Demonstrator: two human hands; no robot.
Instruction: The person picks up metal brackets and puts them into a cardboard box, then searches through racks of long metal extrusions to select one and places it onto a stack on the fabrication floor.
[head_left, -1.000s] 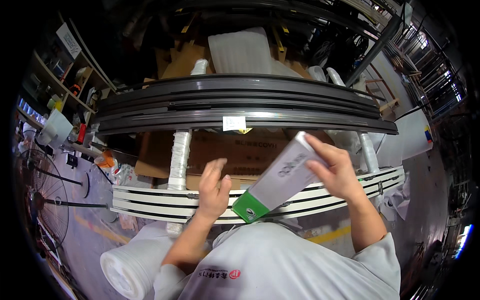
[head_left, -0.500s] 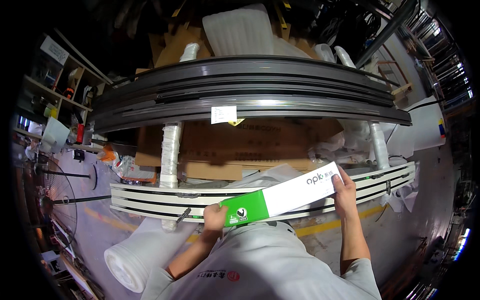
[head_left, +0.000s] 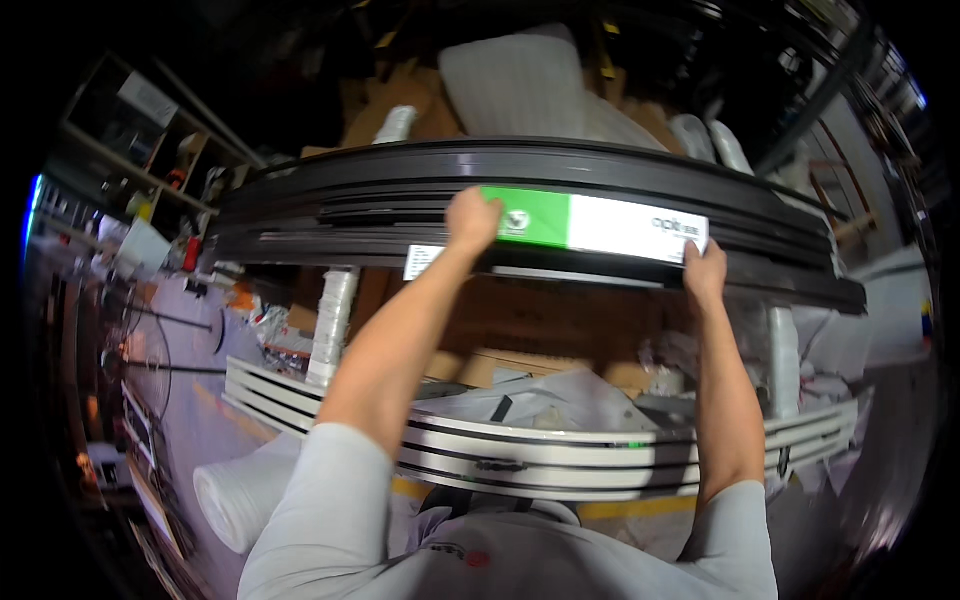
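Note:
A long, flat green-and-white box (head_left: 610,222) is stretched between my two hands, over the dark grey metal profiles (head_left: 400,160). My left hand (head_left: 474,218) grips its green end. At the white end, my right hand (head_left: 705,265) holds the lower corner, thumb on the front face. Whether the box touches the profiles or hovers just above them, I cannot tell. Partly hidden behind my left forearm, a white paper label (head_left: 422,262) hangs at the near edge of the profiles.
White profiles with black stripes (head_left: 560,465) lie nearer my body. Wrapped posts (head_left: 332,315) stand between the two stacks, with brown cardboard (head_left: 560,315) beneath. A roll of white foam (head_left: 235,500) rests at the lower left, near a fan (head_left: 150,350). Shelves (head_left: 150,130) stand far left.
Both hands have carried the box forward, away from my body, from above the white profiles to the dark ones. The box is now nearly level instead of slanted.

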